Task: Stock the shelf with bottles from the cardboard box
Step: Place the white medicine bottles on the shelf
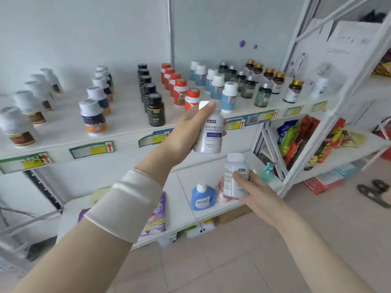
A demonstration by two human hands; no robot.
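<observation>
Nearest the camera lies the left forearm in its white wristband, leading up to the left hand. Its fingers are curled round a white purple-label bottle, thumb high beside the cap and the rest wrapped behind the body. That bottle hangs upright just in front of the shelf, level with its front edge and not touching the board. Below the shelf's edge, the right hand grips a second white bottle, thumb pressed across the label and palm cupped beneath

I judge the step in hand to be setting the raised bottle down on the shelf. To do it well, I would lift it over the shelf's front edge and keep it clear of the red-capped bottle and the blue-label bottle at the shelf's front. Then I would set the base flat with the label facing out, and loosen the fingers only once it stands alone. I cannot see the cardboard box from here
</observation>
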